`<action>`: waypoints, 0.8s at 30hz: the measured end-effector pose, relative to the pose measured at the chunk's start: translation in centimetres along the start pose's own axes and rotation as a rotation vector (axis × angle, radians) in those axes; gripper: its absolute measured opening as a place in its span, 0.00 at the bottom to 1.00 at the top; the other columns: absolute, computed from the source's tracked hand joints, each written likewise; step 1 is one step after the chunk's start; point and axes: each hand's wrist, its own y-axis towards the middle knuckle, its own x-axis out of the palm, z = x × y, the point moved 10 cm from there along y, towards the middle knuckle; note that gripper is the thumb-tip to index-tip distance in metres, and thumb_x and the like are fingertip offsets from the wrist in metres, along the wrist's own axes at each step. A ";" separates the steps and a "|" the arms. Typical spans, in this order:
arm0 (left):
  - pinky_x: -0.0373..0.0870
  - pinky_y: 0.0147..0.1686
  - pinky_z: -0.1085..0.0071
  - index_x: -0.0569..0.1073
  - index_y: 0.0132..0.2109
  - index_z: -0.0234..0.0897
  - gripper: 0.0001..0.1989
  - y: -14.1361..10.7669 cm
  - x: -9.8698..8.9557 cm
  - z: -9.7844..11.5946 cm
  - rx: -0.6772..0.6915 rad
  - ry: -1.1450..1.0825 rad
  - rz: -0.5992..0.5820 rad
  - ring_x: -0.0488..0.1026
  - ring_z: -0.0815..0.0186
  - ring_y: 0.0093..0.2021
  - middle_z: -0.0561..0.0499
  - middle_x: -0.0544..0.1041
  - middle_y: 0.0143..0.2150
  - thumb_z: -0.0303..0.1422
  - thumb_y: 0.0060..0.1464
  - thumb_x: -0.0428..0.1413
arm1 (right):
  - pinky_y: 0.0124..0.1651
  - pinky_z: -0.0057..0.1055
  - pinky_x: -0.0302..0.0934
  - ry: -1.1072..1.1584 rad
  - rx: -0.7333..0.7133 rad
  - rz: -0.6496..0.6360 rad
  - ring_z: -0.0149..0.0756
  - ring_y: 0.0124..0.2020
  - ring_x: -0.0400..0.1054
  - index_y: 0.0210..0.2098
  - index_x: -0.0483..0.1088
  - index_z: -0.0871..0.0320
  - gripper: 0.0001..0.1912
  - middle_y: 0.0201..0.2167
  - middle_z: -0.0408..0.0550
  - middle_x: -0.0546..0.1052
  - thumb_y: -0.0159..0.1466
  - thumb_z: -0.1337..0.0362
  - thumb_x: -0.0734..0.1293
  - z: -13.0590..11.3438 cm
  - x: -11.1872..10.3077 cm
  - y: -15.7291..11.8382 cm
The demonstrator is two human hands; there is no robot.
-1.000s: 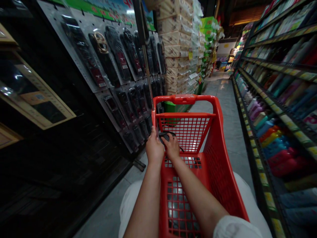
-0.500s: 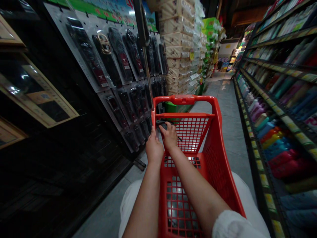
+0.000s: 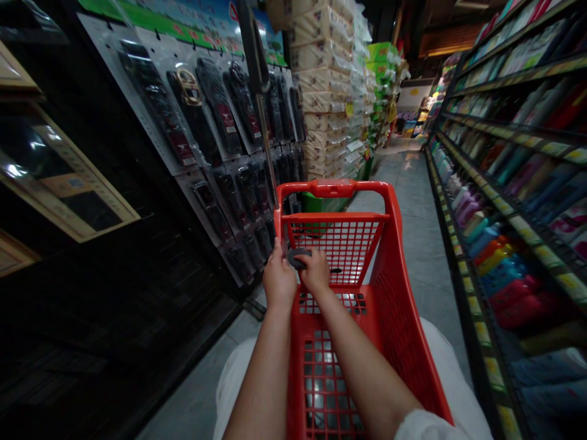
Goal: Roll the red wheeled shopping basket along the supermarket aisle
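A red plastic shopping basket (image 3: pixel 394 305) with mesh walls and floor stands between my white-clothed legs. My left hand (image 3: pixel 279 281) is closed around the rim at its far left corner. Just to the right, inside the basket, my right hand (image 3: pixel 315 271) grips a folded dark grey cloth (image 3: pixel 299 257) against the far left part of the mesh wall. A dark end of it pokes out beyond my fingers. From that same corner rises a slim metal pole with a black handle (image 3: pixel 254 55), leaning left.
Packaged belts (image 3: pixel 213 104) hang on a display board at the left, beside framed panels (image 3: pixel 92 189). Stacked wrapped packs (image 3: pixel 323 85) and green boxes (image 3: pixel 380 61) stand beyond. Shelves of bottles and packets (image 3: pixel 518 214) line the right, along a grey tiled aisle (image 3: pixel 408 201).
My right hand and the cloth have slid down the far mesh wall, away from the top bar. My left hand keeps its hold on the rim. The view has shifted slightly.
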 end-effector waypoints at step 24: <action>0.62 0.62 0.66 0.59 0.68 0.32 0.31 0.0 -0.1 0.2 -0.007 -0.019 0.009 0.69 0.61 0.62 0.39 0.70 0.63 0.19 0.58 0.46 | 0.60 0.40 0.56 0.135 0.131 0.390 0.43 0.58 0.56 0.60 0.68 0.45 0.42 0.60 0.51 0.58 0.50 0.82 0.59 4.0 -2.3 0.5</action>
